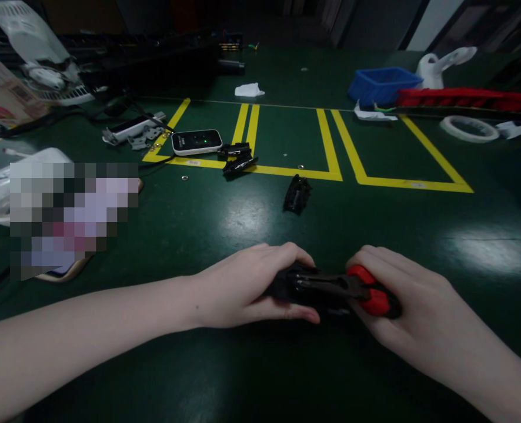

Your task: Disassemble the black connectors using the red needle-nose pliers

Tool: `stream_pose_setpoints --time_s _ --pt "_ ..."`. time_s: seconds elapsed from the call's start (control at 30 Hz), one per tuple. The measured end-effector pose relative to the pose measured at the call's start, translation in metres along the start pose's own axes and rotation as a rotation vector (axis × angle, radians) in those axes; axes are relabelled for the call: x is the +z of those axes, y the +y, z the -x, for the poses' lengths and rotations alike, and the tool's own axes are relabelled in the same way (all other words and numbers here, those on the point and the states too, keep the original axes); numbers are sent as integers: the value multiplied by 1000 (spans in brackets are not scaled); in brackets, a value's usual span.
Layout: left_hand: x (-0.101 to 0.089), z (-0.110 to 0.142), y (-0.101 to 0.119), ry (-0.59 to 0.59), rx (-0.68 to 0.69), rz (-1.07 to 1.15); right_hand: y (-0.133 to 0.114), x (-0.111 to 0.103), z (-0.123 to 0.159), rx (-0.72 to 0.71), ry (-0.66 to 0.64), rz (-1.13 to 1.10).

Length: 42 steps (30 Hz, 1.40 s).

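Near the front of the green table, my left hand [260, 285] is closed around a glossy black part [282, 285], its thumb and fingers on either side. My right hand [408, 294] grips red-and-black handles of what look like pliers [370, 291]. Their dark metal head points left and meets the black part; the exact contact is too dark to make out. Beyond my hands lies a curved black plastic piece [297, 194]. Two similar black pieces [239, 164] rest farther left, by the yellow tape.
A white-edged device [197, 142] with a green light sits behind the pieces. At left are a phone [73, 270] and a white appliance [44, 164]. A blue bin [381, 84], a red strip [467, 101] and a tape roll [469, 128] occupy the back right.
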<state>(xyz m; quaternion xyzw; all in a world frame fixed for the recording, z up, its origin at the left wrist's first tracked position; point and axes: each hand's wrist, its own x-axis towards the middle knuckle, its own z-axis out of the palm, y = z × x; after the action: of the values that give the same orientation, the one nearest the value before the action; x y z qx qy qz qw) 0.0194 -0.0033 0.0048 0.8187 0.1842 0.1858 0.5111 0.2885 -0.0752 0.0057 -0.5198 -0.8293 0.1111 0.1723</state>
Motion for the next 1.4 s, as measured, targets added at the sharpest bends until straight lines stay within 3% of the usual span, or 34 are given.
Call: stream_pose_setpoints --time_s 0.33,0.7,1.03,1.4 --pt "3 3 -4 -5 95 206 -18 -5 -2 83 -17 -23" --pt "2 0 0 27 33 279 -1 -4 -5 -47 88 57" --pt "2 0 0 28 28 272 1 -6 -1 -72 60 143" --pt "2 2 0 50 35 130 -3 -9 -2 -108 141 256"
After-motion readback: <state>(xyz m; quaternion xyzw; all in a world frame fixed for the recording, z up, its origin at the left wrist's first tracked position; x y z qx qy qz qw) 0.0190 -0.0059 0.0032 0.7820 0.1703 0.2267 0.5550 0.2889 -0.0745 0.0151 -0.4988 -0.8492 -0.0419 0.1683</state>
